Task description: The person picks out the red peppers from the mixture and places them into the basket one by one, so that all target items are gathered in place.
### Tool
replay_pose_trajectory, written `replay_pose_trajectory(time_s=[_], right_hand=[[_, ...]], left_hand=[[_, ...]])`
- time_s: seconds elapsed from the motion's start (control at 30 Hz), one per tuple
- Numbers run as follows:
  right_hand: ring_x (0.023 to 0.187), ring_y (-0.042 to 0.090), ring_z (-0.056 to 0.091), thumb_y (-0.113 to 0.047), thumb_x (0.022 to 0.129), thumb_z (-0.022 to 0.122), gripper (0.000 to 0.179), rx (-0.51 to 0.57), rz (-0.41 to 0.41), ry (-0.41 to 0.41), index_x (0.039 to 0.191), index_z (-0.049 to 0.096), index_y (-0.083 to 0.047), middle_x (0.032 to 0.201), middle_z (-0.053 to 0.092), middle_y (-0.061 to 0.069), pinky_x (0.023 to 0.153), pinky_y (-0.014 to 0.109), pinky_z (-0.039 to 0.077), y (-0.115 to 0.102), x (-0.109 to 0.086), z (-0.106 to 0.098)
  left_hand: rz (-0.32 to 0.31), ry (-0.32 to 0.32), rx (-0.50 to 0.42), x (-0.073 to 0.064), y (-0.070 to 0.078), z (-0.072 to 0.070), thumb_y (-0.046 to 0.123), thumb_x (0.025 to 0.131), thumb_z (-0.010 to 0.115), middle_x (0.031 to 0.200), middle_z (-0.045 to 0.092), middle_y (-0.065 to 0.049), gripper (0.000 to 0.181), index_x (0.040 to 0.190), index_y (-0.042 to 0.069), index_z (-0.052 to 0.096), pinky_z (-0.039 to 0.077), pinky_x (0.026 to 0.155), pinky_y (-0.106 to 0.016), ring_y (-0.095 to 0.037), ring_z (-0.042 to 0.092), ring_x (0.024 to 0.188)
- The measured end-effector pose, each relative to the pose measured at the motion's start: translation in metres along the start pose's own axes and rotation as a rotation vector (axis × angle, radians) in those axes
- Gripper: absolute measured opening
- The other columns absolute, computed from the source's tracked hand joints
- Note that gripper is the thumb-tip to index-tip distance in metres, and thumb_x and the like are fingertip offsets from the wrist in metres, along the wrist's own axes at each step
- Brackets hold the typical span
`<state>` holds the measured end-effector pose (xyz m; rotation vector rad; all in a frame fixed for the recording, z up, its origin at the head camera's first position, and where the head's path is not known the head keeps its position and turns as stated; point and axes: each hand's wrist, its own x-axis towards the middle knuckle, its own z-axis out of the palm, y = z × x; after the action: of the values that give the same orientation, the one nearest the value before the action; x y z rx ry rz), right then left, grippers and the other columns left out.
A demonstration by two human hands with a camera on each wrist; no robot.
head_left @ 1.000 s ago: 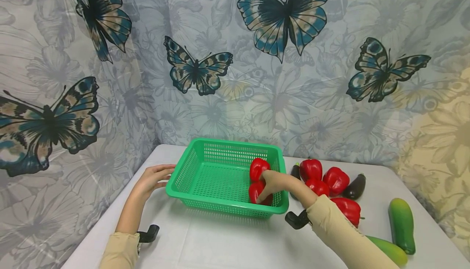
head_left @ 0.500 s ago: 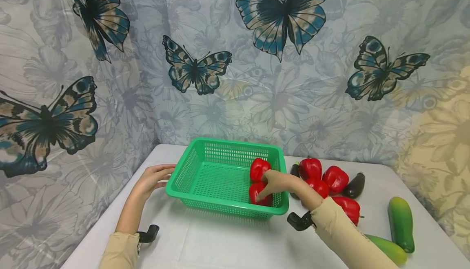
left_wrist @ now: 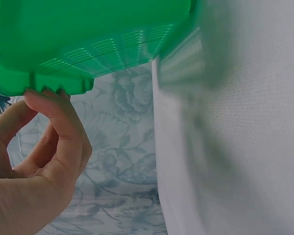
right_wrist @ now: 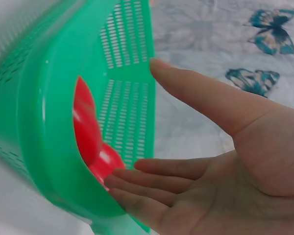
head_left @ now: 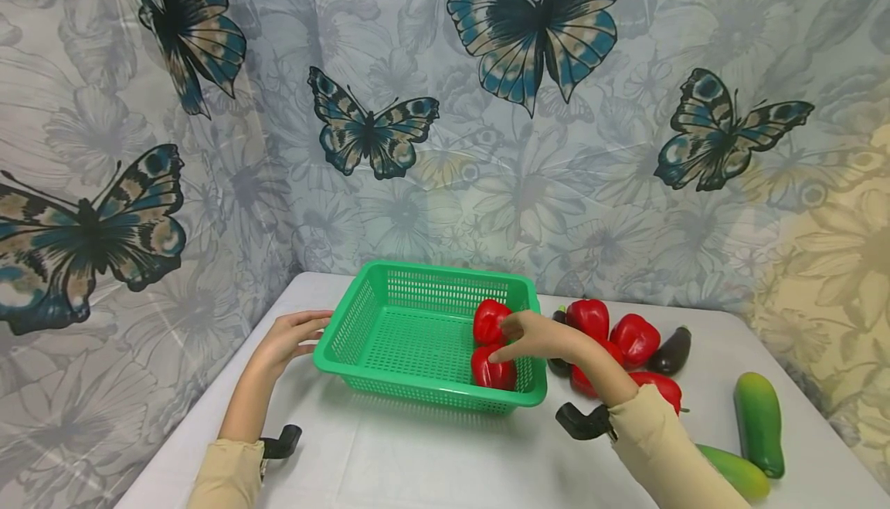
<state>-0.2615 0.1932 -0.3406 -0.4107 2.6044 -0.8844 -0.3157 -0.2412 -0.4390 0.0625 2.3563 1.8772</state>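
One flowered cloth (head_left: 570, 246) with five large butterflies (head_left: 368, 130) hung along the far side and the left. Below it stood one white table (head_left: 417, 463), and on that one green basket (head_left: 431, 391). I had both hands at the basket. My left hand (head_left: 287, 339) was at its left end, fingers loosely bent and the tips touching the rim. My right hand (head_left: 531, 337) reached over the right end with the fingers extended, thumb apart from them, gripping nothing.

Two zucchini lay at the right: one whole in view (head_left: 760, 424), the other (head_left: 737, 474) partly behind my sleeve (head_left: 667, 447). Two eggplants lay farther off, one (head_left: 558, 362) just right of the basket, one (head_left: 673, 352) beyond the loose peppers (head_left: 636, 341). I counted at least four of those; my forearm hid part of the group.

Two red peppers sat inside the basket's right end. The far pepper (head_left: 490, 322) was by my fingertips, the near pepper (head_left: 494, 371) just below my thumb; I couldn't tell whether I touched either.
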Motion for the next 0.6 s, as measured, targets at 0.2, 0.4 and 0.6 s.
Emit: replay_pose_trajectory(time_s=[0.2,0.4,0.6], right_hand=[[0.13,0.042,0.049,-0.038,0.083,0.076,0.079,0.071,-0.044,0.066,0.141,0.044,0.006,0.141,0.052,0.023,0.098,0.052,0.051,0.01,-0.005,-0.009],[0.136,0.044,0.043,-0.041,0.085,0.073,0.082,0.114,-0.058,0.138,0.145,0.039,0.003,0.146,0.047,0.024,0.102,0.053,0.049,0.02,-0.014,-0.02],[0.137,0.047,0.041,-0.043,0.087,0.071,0.083,0.116,-0.037,0.2,0.147,0.037,0.002,0.149,0.043,0.025,0.101,0.053,0.049,0.034,-0.022,-0.03]], left_hand=[[0.019,-0.03,-0.002,0.009,-0.014,-0.006,0.045,0.09,0.068,0.123,0.066,-0.002,0.056,0.131,0.009,0.061,0.058,0.084,-0.033,-0.015,0.066,0.099],[0.04,-0.053,-0.005,0.02,-0.029,-0.012,0.046,0.091,0.067,0.125,0.065,0.0,0.053,0.133,0.013,0.061,0.058,0.082,-0.032,-0.013,0.066,0.1],[0.0,-0.019,0.005,-0.005,0.006,-0.001,0.036,0.094,0.065,0.126,0.064,-0.005,0.051,0.134,0.004,0.059,0.058,0.085,-0.032,-0.012,0.066,0.099]])
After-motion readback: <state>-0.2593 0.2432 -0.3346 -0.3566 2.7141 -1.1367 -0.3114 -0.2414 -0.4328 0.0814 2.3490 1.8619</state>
